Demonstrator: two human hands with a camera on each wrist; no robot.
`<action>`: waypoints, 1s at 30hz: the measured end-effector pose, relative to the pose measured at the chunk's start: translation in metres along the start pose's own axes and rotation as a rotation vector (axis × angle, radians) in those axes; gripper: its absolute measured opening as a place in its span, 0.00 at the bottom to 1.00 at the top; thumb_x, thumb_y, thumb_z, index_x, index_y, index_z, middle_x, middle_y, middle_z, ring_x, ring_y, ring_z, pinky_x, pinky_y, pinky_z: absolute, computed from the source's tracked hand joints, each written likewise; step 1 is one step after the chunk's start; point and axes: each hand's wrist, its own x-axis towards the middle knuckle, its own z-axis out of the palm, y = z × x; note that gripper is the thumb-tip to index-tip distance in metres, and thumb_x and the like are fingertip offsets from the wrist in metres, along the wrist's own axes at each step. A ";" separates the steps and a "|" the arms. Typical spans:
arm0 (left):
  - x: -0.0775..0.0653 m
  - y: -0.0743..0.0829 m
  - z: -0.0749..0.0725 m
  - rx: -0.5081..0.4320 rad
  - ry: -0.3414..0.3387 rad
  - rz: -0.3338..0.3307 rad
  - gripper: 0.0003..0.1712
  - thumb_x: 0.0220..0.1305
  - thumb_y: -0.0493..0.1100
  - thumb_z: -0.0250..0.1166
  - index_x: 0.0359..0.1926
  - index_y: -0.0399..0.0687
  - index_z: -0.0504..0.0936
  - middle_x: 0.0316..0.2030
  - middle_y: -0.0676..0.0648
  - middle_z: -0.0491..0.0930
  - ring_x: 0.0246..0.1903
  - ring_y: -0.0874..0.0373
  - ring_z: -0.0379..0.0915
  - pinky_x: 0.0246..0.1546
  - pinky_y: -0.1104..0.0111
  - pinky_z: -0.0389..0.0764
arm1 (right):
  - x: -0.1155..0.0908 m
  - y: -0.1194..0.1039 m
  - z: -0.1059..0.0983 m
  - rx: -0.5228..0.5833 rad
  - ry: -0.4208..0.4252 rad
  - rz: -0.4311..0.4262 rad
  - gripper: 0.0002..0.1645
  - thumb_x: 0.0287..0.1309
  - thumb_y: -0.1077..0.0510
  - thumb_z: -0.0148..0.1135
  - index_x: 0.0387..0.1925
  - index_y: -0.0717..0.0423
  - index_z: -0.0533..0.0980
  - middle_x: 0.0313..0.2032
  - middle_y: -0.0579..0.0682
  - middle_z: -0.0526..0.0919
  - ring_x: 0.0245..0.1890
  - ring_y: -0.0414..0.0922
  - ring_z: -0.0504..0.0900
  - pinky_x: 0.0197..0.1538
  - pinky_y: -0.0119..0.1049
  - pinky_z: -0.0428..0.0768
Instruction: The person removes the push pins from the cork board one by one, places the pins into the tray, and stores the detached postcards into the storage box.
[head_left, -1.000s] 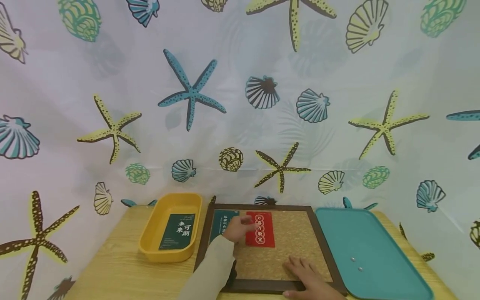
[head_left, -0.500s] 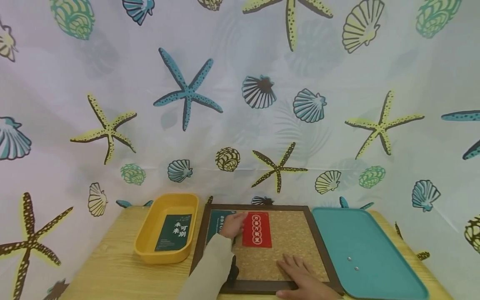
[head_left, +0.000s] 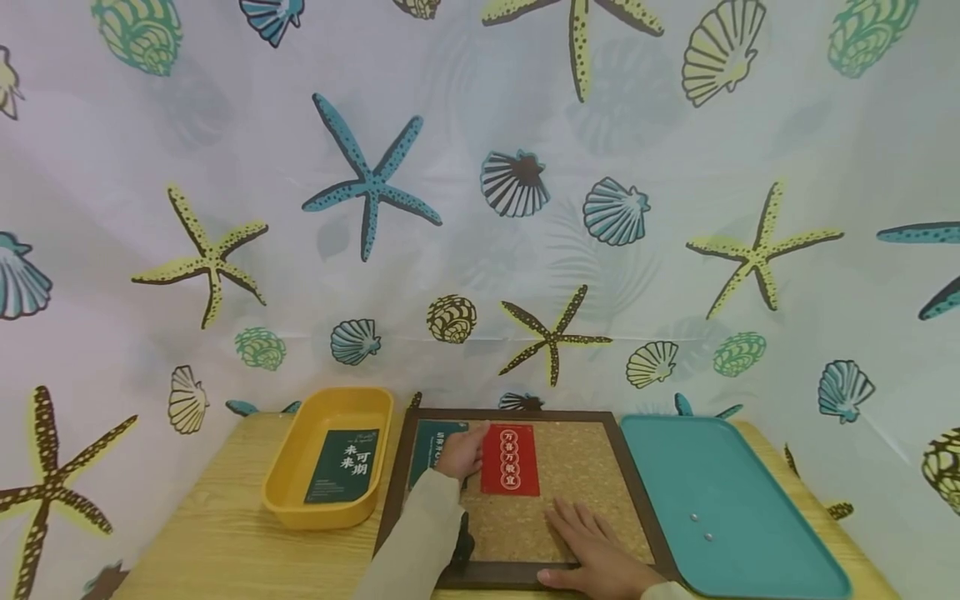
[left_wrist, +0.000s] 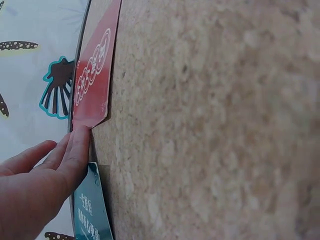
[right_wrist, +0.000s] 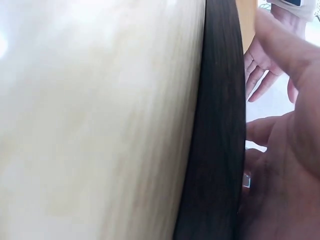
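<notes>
A red card (head_left: 511, 461) with white lettering lies on the cork board (head_left: 581, 462). My left hand (head_left: 459, 454) touches that card's upper left corner; in the left wrist view, straight fingertips (left_wrist: 80, 135) of the left hand press against the corner. The left thumb is hidden there. Partly under the left hand in the head view is a dark green card (head_left: 429, 446) on the board's left side. My right hand (head_left: 597, 546) rests spread on the lower right of the cork, its palm crossing the dark wooden frame (right_wrist: 217, 120) and holding nothing.
Left of the board, a yellow tub (head_left: 288, 500) holds another dark green card (head_left: 342, 467). To the right lies a teal tray (head_left: 720, 467) carrying two small shiny round pieces (head_left: 708, 537). A patterned curtain (head_left: 480, 250) hangs behind the wooden table (head_left: 225, 500).
My left fingers have gone from hovering over the red card to its upper left corner. The right hand stays on the board's lower right. The whole view has drifted slightly.
</notes>
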 end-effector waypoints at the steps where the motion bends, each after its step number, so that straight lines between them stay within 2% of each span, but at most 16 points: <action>1: 0.000 -0.001 0.000 0.000 0.000 -0.008 0.33 0.70 0.58 0.55 0.56 0.31 0.73 0.39 0.44 0.76 0.37 0.55 0.69 0.43 0.63 0.77 | 0.002 -0.002 0.001 -0.008 0.009 0.002 0.55 0.57 0.30 0.57 0.74 0.58 0.52 0.74 0.62 0.45 0.72 0.67 0.39 0.66 0.68 0.36; 3: 0.000 -0.002 0.000 0.000 -0.001 -0.013 0.35 0.70 0.59 0.54 0.60 0.30 0.71 0.48 0.40 0.76 0.42 0.53 0.70 0.47 0.61 0.77 | 0.005 -0.005 0.001 -0.034 0.025 0.006 0.55 0.57 0.30 0.57 0.74 0.58 0.52 0.74 0.60 0.46 0.72 0.66 0.40 0.67 0.67 0.37; 5: 0.000 -0.002 -0.001 -0.007 -0.010 -0.009 0.36 0.70 0.59 0.54 0.61 0.30 0.70 0.51 0.38 0.75 0.43 0.52 0.69 0.47 0.61 0.77 | 0.009 -0.006 0.002 -0.055 0.042 0.008 0.56 0.56 0.30 0.57 0.74 0.58 0.52 0.74 0.59 0.47 0.72 0.66 0.41 0.67 0.67 0.38; 11: 0.001 -0.004 -0.003 -0.016 -0.022 -0.002 0.37 0.70 0.59 0.53 0.61 0.28 0.69 0.47 0.40 0.74 0.41 0.54 0.68 0.43 0.63 0.76 | 0.017 -0.004 0.002 -0.073 0.068 -0.001 0.57 0.55 0.30 0.59 0.74 0.60 0.53 0.74 0.58 0.49 0.72 0.65 0.41 0.67 0.67 0.38; 13: 0.001 -0.004 -0.003 -0.024 -0.027 -0.011 0.36 0.70 0.59 0.53 0.59 0.28 0.70 0.42 0.42 0.73 0.39 0.54 0.67 0.42 0.64 0.76 | 0.018 -0.002 0.003 -0.075 0.070 -0.003 0.57 0.55 0.30 0.59 0.73 0.59 0.53 0.74 0.57 0.49 0.73 0.64 0.41 0.67 0.67 0.38; 15: 0.001 -0.004 -0.003 -0.034 -0.034 -0.012 0.33 0.71 0.59 0.53 0.53 0.29 0.72 0.36 0.46 0.71 0.36 0.56 0.66 0.38 0.66 0.75 | 0.019 -0.001 0.003 -0.073 0.069 -0.004 0.57 0.55 0.30 0.59 0.73 0.60 0.53 0.74 0.57 0.49 0.73 0.64 0.40 0.67 0.67 0.37; 18: 0.002 -0.004 -0.003 -0.046 -0.043 0.001 0.26 0.71 0.57 0.52 0.37 0.35 0.72 0.27 0.50 0.65 0.29 0.59 0.61 0.32 0.69 0.71 | 0.019 0.000 0.002 -0.065 0.064 -0.008 0.56 0.56 0.31 0.59 0.73 0.60 0.53 0.74 0.58 0.49 0.73 0.64 0.39 0.67 0.67 0.36; 21: 0.003 -0.003 -0.002 -0.049 -0.040 0.017 0.23 0.72 0.56 0.52 0.29 0.43 0.68 0.24 0.52 0.64 0.26 0.60 0.60 0.29 0.70 0.70 | 0.019 0.000 0.001 -0.059 0.060 -0.012 0.56 0.56 0.31 0.58 0.73 0.59 0.53 0.74 0.58 0.49 0.73 0.64 0.39 0.67 0.67 0.36; 23: 0.003 -0.003 -0.002 -0.052 -0.038 0.022 0.22 0.72 0.56 0.52 0.26 0.45 0.66 0.23 0.52 0.63 0.25 0.61 0.59 0.28 0.71 0.70 | 0.019 0.001 0.001 -0.055 0.059 -0.013 0.56 0.56 0.31 0.59 0.73 0.59 0.53 0.74 0.57 0.49 0.73 0.64 0.38 0.67 0.66 0.36; 27: 0.003 -0.003 -0.001 -0.052 -0.035 0.020 0.22 0.72 0.55 0.53 0.29 0.43 0.69 0.24 0.52 0.64 0.26 0.61 0.60 0.28 0.71 0.70 | 0.019 0.001 0.001 -0.047 0.054 -0.014 0.56 0.55 0.31 0.59 0.74 0.59 0.53 0.74 0.57 0.48 0.73 0.63 0.38 0.67 0.66 0.35; 30: 0.003 -0.002 -0.001 -0.049 -0.034 0.009 0.24 0.72 0.56 0.53 0.38 0.36 0.73 0.26 0.51 0.65 0.27 0.60 0.61 0.30 0.70 0.71 | 0.019 0.001 0.001 -0.044 0.051 -0.012 0.57 0.55 0.31 0.59 0.74 0.59 0.52 0.74 0.57 0.48 0.73 0.63 0.38 0.67 0.66 0.34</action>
